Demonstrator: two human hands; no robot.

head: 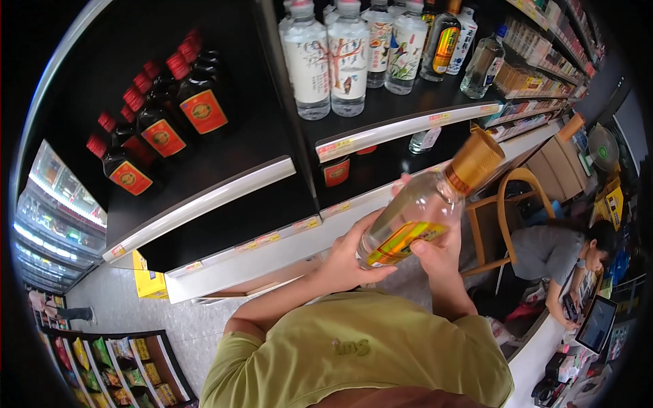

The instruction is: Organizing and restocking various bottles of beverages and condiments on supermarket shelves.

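Both my hands hold one clear glass bottle (408, 214) at chest height. It tilts, with its gold cap (475, 160) toward the upper right and its base toward the lower left. A yellow and orange label with writing covers part of its side. My left hand (352, 255) wraps around the base end. My right hand (438, 255) grips the side nearer the neck, its thumb on the label. Beyond the bottle, a black shelf (367, 127) carries clear plastic bottles (348, 61) with pink caps and several glass liquor bottles (443, 48).
Dark bottles with red caps (163, 135) stand on the left shelf. At right are a wooden chair (505, 214) and a person (546, 260) leaning over a counter (541, 362) with a screen (597, 324). A snack rack (166, 357) and lit coolers (56, 219) are at left.
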